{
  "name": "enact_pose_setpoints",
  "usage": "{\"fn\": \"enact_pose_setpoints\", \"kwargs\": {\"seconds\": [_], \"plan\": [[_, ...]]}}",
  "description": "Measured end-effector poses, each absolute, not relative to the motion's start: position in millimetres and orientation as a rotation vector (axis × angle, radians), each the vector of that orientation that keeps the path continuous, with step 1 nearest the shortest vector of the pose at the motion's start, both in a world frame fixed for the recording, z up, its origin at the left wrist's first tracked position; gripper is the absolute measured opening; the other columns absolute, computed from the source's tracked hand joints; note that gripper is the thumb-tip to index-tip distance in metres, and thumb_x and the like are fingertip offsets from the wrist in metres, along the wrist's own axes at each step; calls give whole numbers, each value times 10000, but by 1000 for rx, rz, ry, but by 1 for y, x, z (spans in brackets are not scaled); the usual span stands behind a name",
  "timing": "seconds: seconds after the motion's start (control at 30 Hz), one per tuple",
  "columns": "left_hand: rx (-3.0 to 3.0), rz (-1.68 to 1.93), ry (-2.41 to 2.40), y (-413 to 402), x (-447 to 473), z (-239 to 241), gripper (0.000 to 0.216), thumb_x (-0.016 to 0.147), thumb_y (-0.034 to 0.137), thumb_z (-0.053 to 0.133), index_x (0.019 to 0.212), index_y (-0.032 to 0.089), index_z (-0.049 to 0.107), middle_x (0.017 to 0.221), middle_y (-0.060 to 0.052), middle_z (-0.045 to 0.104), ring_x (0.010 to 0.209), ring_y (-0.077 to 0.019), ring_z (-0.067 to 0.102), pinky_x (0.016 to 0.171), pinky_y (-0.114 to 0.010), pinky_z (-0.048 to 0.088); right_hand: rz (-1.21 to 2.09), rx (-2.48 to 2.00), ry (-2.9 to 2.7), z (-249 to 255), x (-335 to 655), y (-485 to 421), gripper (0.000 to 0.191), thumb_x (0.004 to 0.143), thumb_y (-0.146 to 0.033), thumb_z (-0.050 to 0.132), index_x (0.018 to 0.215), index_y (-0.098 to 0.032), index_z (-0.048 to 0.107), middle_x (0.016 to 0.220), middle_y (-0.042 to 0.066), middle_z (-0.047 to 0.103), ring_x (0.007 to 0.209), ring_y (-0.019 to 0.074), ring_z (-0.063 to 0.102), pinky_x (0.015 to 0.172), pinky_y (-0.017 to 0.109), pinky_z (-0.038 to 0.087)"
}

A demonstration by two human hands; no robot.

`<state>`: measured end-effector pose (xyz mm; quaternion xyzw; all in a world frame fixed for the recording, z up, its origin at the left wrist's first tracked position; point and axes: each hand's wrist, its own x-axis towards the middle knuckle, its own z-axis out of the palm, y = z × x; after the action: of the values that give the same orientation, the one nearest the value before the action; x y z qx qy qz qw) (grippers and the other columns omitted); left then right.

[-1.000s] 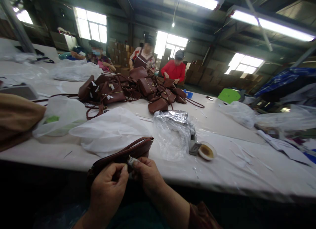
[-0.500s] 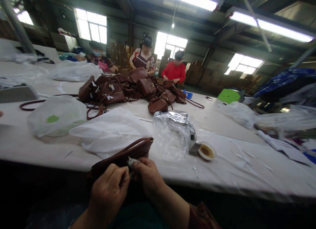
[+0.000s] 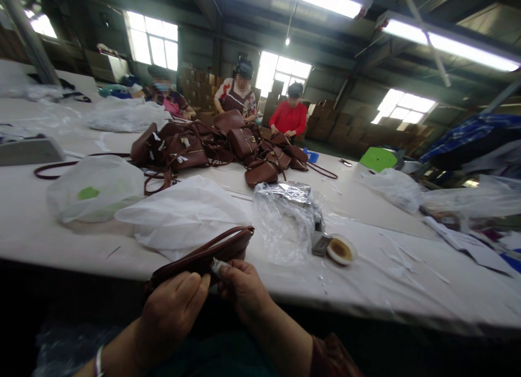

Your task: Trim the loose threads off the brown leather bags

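Observation:
A dark brown leather bag [image 3: 211, 252] lies tilted over the near edge of the long white table [image 3: 366, 290]. My left hand [image 3: 173, 309] grips the bag's near side from below, fingers curled. My right hand [image 3: 242, 287] pinches a small pale tag or strip [image 3: 216, 265] at the bag's edge between thumb and fingers. Both hands meet just in front of the table edge.
White plastic bags [image 3: 181, 214], a crumpled clear bag [image 3: 285, 217] and a small round dish [image 3: 341, 248] sit behind the bag. A heap of brown handbags [image 3: 220, 144] fills the table's middle. Three people work at the far side. More bags and papers lie right.
A brown shape at the far left edge has gone from view. My left hand has slid lower and leftward, its wrist now showing a bracelet. The right hand holds the same pinch.

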<state>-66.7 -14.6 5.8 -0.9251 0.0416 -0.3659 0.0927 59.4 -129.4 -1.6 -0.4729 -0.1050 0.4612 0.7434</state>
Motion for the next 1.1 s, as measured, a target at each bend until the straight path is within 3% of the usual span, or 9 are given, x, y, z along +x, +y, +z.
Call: {"fn": "enact_pose_setpoints", "kwargs": {"seconds": [0.47, 0.8, 0.97, 1.1], "plan": [[-2784, -1246, 45, -22, -64, 12, 91, 851, 124, 605, 941, 122, 615, 651, -1, 507, 585, -144, 502, 573, -298, 445, 992, -1045, -240, -3, 60, -128, 301, 654, -367, 794, 640, -139, 599, 493, -21, 550, 429, 71, 433, 443, 206, 291], [-2655, -1026, 164, -13, -62, 17, 244, 912, 122, 399, 892, 149, 641, 675, -27, 556, 601, -180, 548, 576, -329, 454, 1001, -1046, -214, 2, 59, -128, 317, 629, -375, 798, 646, -141, 583, 503, -21, 547, 446, 73, 438, 443, 202, 290], [-2996, -970, -186, -15, -67, 8, 257, 905, 161, 446, 744, 202, 642, 703, -24, 617, 542, -152, 576, 535, -286, 445, 984, -1036, -204, 1, 61, -127, 335, 628, -377, 802, 642, -149, 557, 504, -28, 539, 443, 71, 447, 443, 192, 297], [-3622, -987, -871, -26, -69, 11, 226, 878, 388, 548, 909, 223, 700, 822, -29, 694, 743, -180, 657, 700, -267, 509, 986, -1054, -238, -3, 62, -127, 342, 645, -397, 793, 656, -139, 569, 518, -16, 558, 449, 70, 452, 449, 190, 303]]}}
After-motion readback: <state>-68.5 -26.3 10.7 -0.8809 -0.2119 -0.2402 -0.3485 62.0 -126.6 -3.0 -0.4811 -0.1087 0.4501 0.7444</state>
